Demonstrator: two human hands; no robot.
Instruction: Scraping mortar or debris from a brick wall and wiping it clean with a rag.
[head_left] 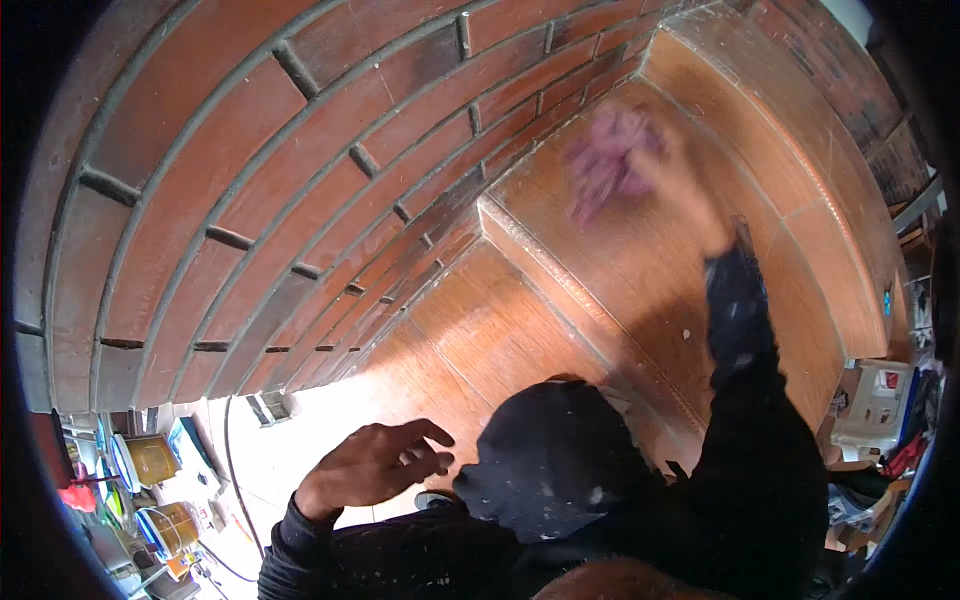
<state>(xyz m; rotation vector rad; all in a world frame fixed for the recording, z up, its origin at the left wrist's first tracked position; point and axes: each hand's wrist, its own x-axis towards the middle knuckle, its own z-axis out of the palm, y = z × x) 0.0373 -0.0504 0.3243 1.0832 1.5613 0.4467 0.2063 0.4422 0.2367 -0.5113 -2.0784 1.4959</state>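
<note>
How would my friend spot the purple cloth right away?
Find the big red brick wall, then the brown steps beside it. On one, at the right hand, is the crumpled purple cloth, the only purple thing on the steps.

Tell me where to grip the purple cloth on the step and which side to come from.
Take the purple cloth by its bunched middle, probably best from above and the right, where the right hand meets it: it looks crumpled enough to gather there, while the brick wall rises on its left. Blur hides the finer folds.
</note>
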